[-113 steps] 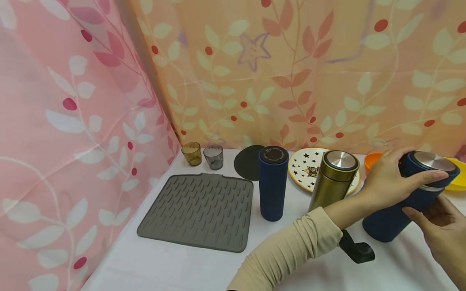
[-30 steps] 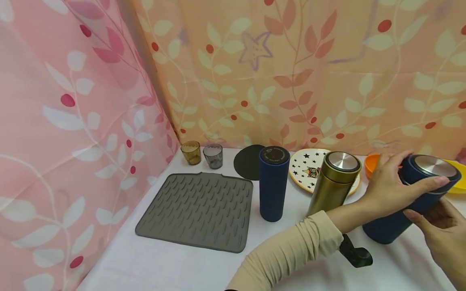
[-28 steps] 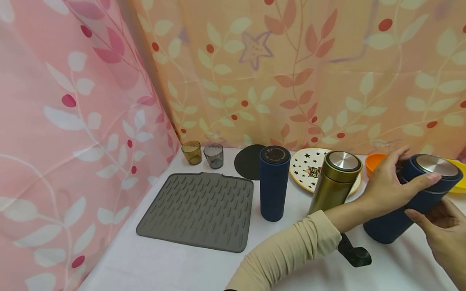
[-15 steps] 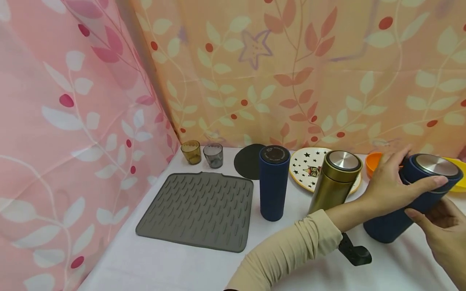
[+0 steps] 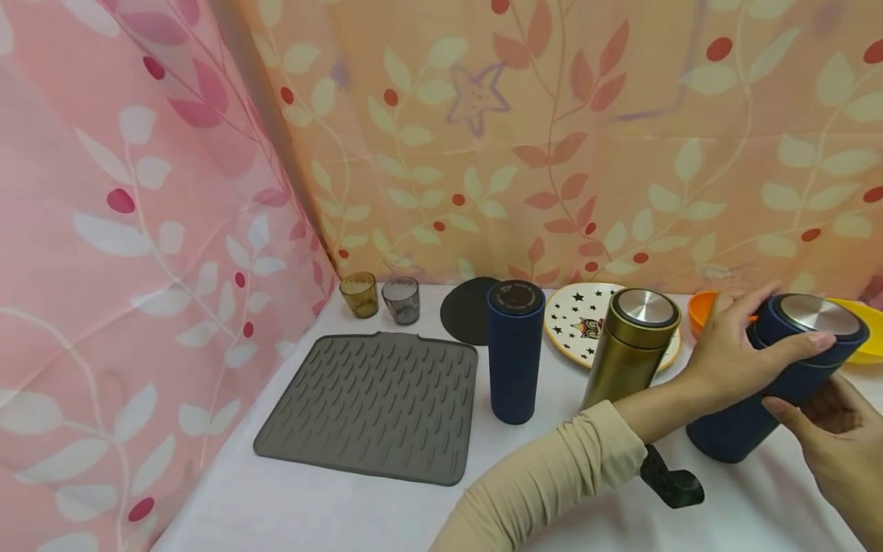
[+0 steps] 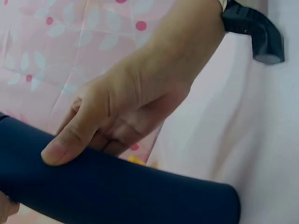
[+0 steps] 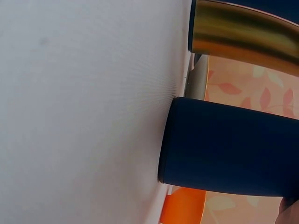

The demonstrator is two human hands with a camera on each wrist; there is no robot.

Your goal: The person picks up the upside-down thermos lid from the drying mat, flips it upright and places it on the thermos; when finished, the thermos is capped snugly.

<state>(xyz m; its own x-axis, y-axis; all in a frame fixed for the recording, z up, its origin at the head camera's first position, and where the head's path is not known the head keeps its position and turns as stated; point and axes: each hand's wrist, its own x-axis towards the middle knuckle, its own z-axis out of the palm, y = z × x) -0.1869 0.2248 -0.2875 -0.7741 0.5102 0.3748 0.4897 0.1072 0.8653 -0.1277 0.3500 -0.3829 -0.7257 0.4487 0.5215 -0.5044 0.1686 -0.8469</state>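
Observation:
A navy thermos [image 5: 745,422] with a steel-topped lid [image 5: 819,314] is at the right, its base at the white tablecloth. My left hand [image 5: 734,356] holds the lid, thumb on the near side and fingers round the far side. Lower down, my right hand [image 5: 831,441] grips the body; in the left wrist view the right thumb [image 6: 58,151] lies along the navy wall. Only a thin line shows between lid and body. The right wrist view shows the thermos base [image 7: 169,140] and a bit of a finger. A gold thermos [image 5: 631,349] stands behind my left forearm.
Another navy thermos [image 5: 513,360] stands mid-table beside a grey ridged mat [image 5: 372,406]. Behind are two small glasses [image 5: 360,295], a black disc [image 5: 465,310] and a star-patterned plate [image 5: 571,322]. Orange [image 5: 701,307] and yellow [image 5: 871,330] dishes sit behind the held thermos.
Several seconds ago a silver rim showed between lid and body; now the lid sits lower against the body. Left fingers shift slightly round the lid. The right hand keeps its grip.

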